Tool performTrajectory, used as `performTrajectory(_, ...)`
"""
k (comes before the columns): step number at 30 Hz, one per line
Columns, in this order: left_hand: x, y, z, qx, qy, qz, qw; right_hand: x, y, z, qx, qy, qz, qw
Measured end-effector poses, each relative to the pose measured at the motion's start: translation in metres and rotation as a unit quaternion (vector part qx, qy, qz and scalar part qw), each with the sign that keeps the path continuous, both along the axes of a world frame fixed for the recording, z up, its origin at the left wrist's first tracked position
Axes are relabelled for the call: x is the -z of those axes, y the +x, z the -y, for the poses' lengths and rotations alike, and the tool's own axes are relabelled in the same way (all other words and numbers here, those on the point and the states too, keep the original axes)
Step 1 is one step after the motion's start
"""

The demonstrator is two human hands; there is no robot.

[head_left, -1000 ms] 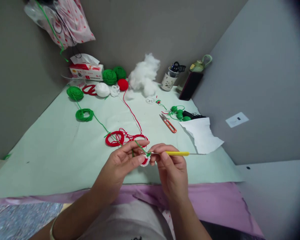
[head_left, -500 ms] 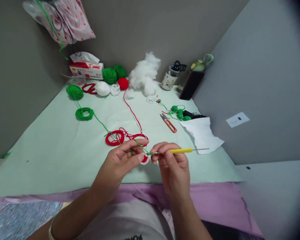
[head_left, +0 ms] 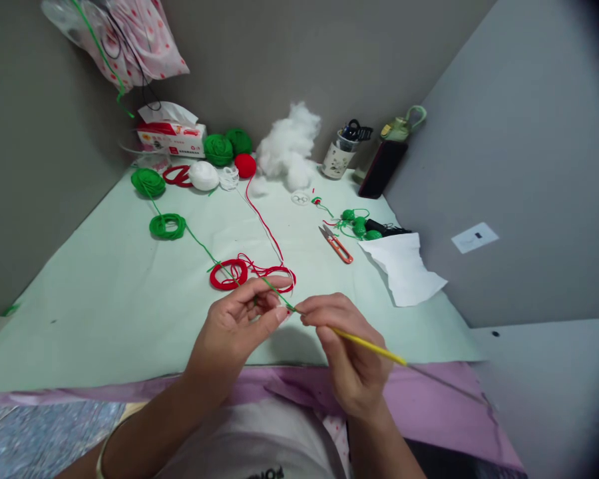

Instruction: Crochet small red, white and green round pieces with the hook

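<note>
Between thumb and fingers, my left hand (head_left: 242, 319) pinches a small red and white crochet piece (head_left: 285, 313), mostly covered by the fingertips. Green yarn (head_left: 274, 291) runs over the left index finger to the work. My right hand (head_left: 352, 349) grips a yellow-handled crochet hook (head_left: 369, 344), its tip at the edge of the piece and its long metal rear end pointing down to the right. Just beyond the left hand lie a red yarn ring (head_left: 228, 275) and loose red strands.
Orange thread snips (head_left: 336, 244) and white paper (head_left: 404, 269) lie to the right, near green crocheted balls (head_left: 359, 226). Behind are white stuffing (head_left: 289, 150), yarn balls (head_left: 204, 175), a tissue box (head_left: 174, 138), a cup (head_left: 338, 156) and a phone (head_left: 383, 169) against a bottle.
My right hand has turned, so the hook's rear end swings down and toward me from nearly level. The crochet piece has tilted and shows less of its red face.
</note>
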State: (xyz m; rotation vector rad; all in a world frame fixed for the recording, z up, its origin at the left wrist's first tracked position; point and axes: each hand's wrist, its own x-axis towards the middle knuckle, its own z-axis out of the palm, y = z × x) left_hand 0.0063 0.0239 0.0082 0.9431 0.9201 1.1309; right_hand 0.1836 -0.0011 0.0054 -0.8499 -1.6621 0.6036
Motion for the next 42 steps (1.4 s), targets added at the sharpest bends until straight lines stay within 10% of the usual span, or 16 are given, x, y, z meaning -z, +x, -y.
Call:
performTrajectory(26, 0.000, 0.006, 0.007, -0.033, 0.019, -0.008, 0.999, 0.011, -0.004, 0.002, 0.032, 0.058, 0.021, 0.998)
performTrajectory(35, -0.007, 0.003, 0.006, -0.010, 0.007, -0.016, 1.000, 0.009, -0.010, -0.008, -0.011, -0.073, -0.245, 0.967)
performTrajectory(42, -0.007, 0.003, 0.006, 0.001, 0.000, -0.003, 1.000, 0.007, -0.008, -0.009, -0.049, -0.114, -0.262, 0.957)
